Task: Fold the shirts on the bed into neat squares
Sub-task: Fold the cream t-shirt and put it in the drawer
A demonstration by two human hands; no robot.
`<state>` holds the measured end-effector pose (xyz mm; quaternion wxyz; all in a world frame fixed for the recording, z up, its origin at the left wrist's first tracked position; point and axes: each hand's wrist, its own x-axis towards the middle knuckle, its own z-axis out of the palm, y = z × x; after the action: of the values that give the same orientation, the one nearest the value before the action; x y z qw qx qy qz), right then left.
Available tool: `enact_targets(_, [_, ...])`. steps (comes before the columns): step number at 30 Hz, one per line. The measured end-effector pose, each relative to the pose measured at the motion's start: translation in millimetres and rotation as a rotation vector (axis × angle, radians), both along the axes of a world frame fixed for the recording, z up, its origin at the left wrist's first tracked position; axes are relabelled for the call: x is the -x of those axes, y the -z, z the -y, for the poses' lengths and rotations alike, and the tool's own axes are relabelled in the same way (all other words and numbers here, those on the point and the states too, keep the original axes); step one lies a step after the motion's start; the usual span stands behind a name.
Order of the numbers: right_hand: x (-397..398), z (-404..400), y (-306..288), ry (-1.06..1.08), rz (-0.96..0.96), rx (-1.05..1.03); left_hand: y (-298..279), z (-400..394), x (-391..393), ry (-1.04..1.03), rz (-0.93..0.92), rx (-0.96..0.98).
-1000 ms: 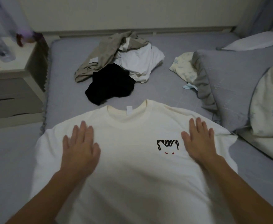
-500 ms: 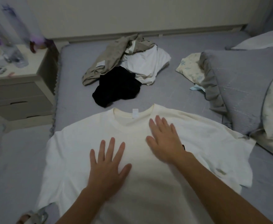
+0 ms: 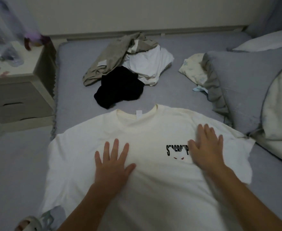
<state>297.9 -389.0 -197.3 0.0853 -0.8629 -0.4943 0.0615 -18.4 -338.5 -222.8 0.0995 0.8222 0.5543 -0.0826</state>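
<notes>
A cream T-shirt [image 3: 147, 130] with a small black chest print lies spread face up on the grey bed [image 3: 73, 90], collar away from me. My left hand [image 3: 113, 162] presses flat on its chest, fingers straight and spread. My right hand [image 3: 205, 147] lies flat on the shirt just right of the print, covering its end. Behind the collar sits a heap of unfolded clothes: a black garment [image 3: 120, 87], a white shirt [image 3: 148, 65] and a beige one [image 3: 110, 59].
A pale nightstand [image 3: 16, 90] with bottles stands left of the bed. Grey and floral pillows [image 3: 247, 84] crowd the right side. The wall runs along the far edge. A slipper [image 3: 28, 224] shows at the bottom left.
My right hand slid from the shirt's centre out to the right, uncovering the print. My left hand stayed on the chest, shifting slightly. The view moved a little.
</notes>
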Motion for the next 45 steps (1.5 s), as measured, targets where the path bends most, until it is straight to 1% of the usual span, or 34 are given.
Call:
enact_targets(2, [-28.4,45.6,6.6,0.184,0.018,0.052,-18.7,17.7,-16.6,0.023,0.028,-0.063])
enact_targets(3, [-41.6,65.9,8.9,0.277,0.017,0.065,-26.6,30.5,-26.0,0.054,0.095,-0.099])
enact_targets(5, [-64.0,101.4,12.3,0.438,-0.004,0.000,-29.9,62.0,-43.2,0.144,0.235,-0.161])
enact_targets(6, [-70.7,115.1,12.4,0.499,-0.016,-0.045,-29.6,80.5,-51.2,0.178,0.263,-0.145])
enact_targets(9, [-69.2,131.8,6.7,0.585,-0.047,-0.068,-23.4,132.3,-68.9,0.211,0.241,-0.088])
enact_targets(11, [-61.1,123.2,-0.7,0.614,-0.133,-0.068,-24.4,154.6,-77.3,0.173,0.185,-0.045])
enact_targets(12, [-58.6,115.9,-4.3,0.612,-0.214,-0.109,-27.3,162.5,-80.9,0.149,0.171,-0.030])
enact_targets(13, [-57.5,107.6,-8.1,0.639,-0.340,-0.198,-29.8,168.9,-83.2,0.138,0.171,-0.030])
enact_targets(16, [-65.8,85.9,-25.7,0.833,-0.896,-0.612,-32.5,187.4,-87.2,0.235,0.141,-0.013])
enact_targets(17, [-68.7,78.9,-34.1,0.867,-0.958,-0.727,-32.8,191.7,-87.7,0.269,0.109,0.013])
enact_targets(18, [-68.6,70.9,-46.0,0.842,-0.923,-0.785,-32.5,194.7,-87.8,0.285,0.089,0.039])
enact_targets(19, [-64.8,62.7,-58.9,0.763,-0.842,-0.807,-33.7,195.8,-87.7,0.281,0.096,0.052])
enact_targets(20, [-56.2,55.6,-71.0,0.629,-0.765,-0.810,-36.3,194.6,-87.3,0.271,0.116,0.048])
enact_targets(22, [-24.5,44.4,-88.1,0.260,-0.667,-0.756,-42.8,187.2,-85.2,0.246,0.200,0.052])
enact_targets(24, [12.9,44.4,-85.3,-0.113,-0.626,-0.573,-47.3,175.3,-78.9,0.190,0.361,0.009])
enact_targets(26, [41.7,52.1,-70.2,-0.436,-0.584,-0.255,-44.3,159.9,-70.5,0.068,0.615,0.030])
enact_targets(27, [50.7,56.2,-59.4,-0.534,-0.544,-0.111,-42.4,151.0,-64.9,-0.022,0.710,0.067])
enact_targets(28, [54.4,58.6,-49.4,-0.572,-0.503,-0.042,-40.3,143.8,-57.7,-0.091,0.726,0.065])
enact_targets(29, [54.1,59.8,-40.9,-0.562,-0.479,-0.054,-37.1,136.8,-50.8,-0.126,0.712,0.058])
enact_targets(30, [52.4,60.2,-35.4,-0.504,-0.459,-0.097,-33.1,130.6,-44.0,-0.134,0.674,0.036])
enact_targets(31, [49.6,59.0,-30.7,-0.431,-0.421,-0.127,-30.3,127.2,-37.3,-0.110,0.620,0.010])
enact_targets(32, [46.1,56.9,-27.0,-0.361,-0.357,-0.106,-27.6,125.6,-31.8,-0.076,0.553,0.010])
enact_targets(34, [38.1,52.7,-18.6,-0.260,-0.205,0.049,-24.5,126.7,-27.1,-0.026,0.399,0.015])
enact_targets(36, [34.8,51.3,-11.3,-0.191,-0.142,0.193,-29.9,131.6,-29.7,0.023,0.309,0.034])
enact_targets(37, [36.0,51.9,-8.7,-0.168,-0.142,0.222,-32.9,133.5,-34.0,0.040,0.341,0.019])
enact_targets(38, [38.4,53.4,-7.8,-0.154,-0.156,0.224,-31.6,133.8,-40.1,0.059,0.399,-0.037])
enact_targets(40, [45.1,60.7,-8.2,-0.149,-0.193,0.181,-34.4,125.0,-56.7,0.078,0.512,-0.068])
enact_targets(42, [45.1,72.7,-8.9,-0.114,-0.192,0.067,-42.9,102.0,-76.7,0.022,0.559,-0.087])
enact_targets(43, [40.5,79.2,-10.6,-0.064,-0.217,-0.034,-45.6,87.3,-85.8,-0.034,0.555,-0.082])
enact_targets(45, [24.2,87.7,-18.3,0.129,-0.341,-0.187,-50.3,54.1,-102.9,-0.116,0.553,-0.063])
